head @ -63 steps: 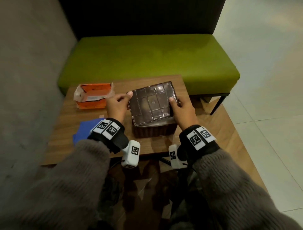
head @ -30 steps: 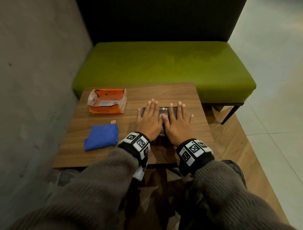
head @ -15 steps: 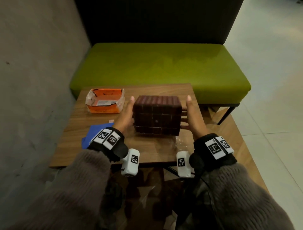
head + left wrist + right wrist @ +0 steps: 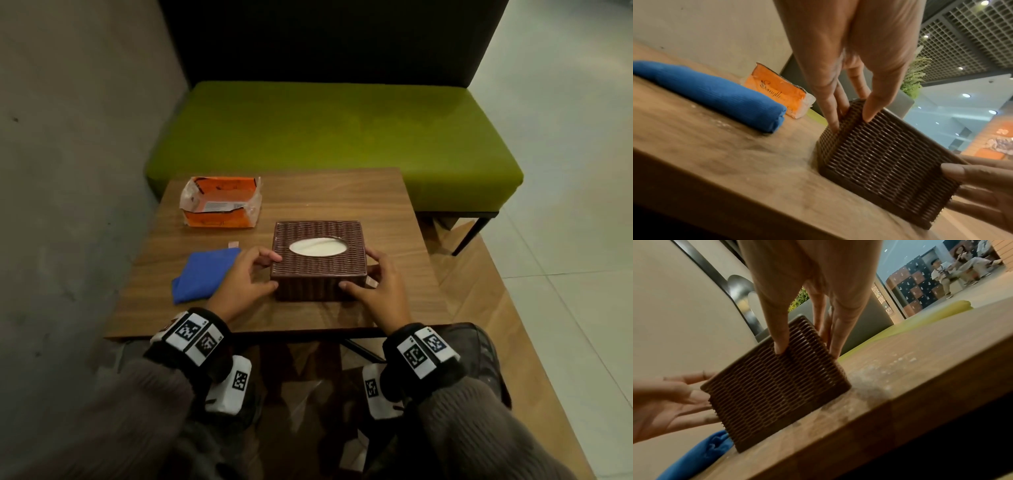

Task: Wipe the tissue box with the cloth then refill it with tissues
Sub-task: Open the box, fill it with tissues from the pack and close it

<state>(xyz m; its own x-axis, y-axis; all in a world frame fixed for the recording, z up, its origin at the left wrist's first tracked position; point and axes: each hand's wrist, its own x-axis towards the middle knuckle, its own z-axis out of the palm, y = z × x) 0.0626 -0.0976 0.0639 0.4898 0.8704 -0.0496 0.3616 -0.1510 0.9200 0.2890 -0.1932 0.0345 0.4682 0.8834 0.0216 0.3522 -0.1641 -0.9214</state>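
The brown woven tissue box (image 4: 318,274) stands upright on the wooden table (image 4: 342,202). White tissue (image 4: 318,247) shows in its oval top opening. My left hand (image 4: 265,270) holds the box's near left corner, thumb on the front face and fingers on the left side, as the left wrist view shows on the box (image 4: 890,154). My right hand (image 4: 368,274) holds the near right corner the same way on the box (image 4: 777,389). The folded blue cloth (image 4: 202,274) lies just left of my left hand.
An opened orange tissue pack (image 4: 222,202) lies at the table's back left. A green bench (image 4: 332,137) stands behind the table and a grey wall (image 4: 68,171) runs along the left. A small paper scrap (image 4: 233,244) lies by the cloth.
Both hands pressed flat on the box's underside, then turned the box over between them. It now stands opening-up on the table, held at its near corners.
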